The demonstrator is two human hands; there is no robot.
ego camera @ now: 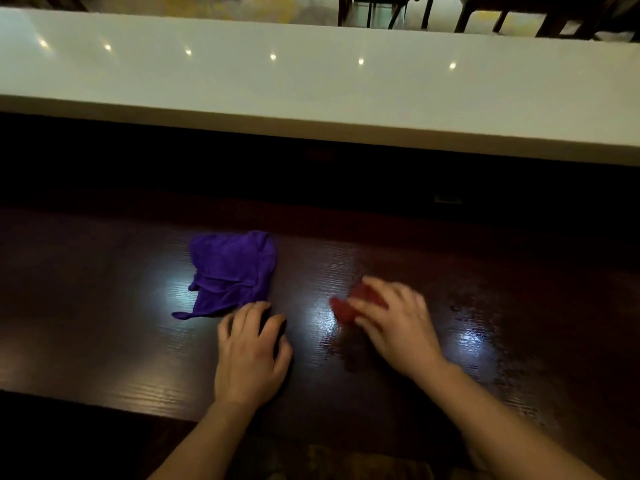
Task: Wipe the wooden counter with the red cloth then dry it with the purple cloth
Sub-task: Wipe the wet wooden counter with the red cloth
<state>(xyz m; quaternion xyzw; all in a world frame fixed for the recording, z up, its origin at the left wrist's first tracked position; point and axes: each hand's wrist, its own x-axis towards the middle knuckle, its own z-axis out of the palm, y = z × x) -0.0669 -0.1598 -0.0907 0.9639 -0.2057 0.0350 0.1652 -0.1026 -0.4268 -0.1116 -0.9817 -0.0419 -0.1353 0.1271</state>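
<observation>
The dark wooden counter [104, 323] runs across the lower half of the view. A crumpled purple cloth [232, 271] lies on it left of centre. My left hand [249, 355] rests flat on the wood just below the purple cloth, fingers spread, holding nothing. My right hand [394, 323] presses on the red cloth [343, 308], which peeks out from under the fingers at the left; the hand is motion-blurred. Wet streaks glisten on the wood around and to the right of that hand.
A raised white bar top [311, 84] spans the view behind the wooden counter, with a dark recess beneath it. Chair legs [377, 12] stand beyond it at the top right. The counter's near edge crosses the bottom left.
</observation>
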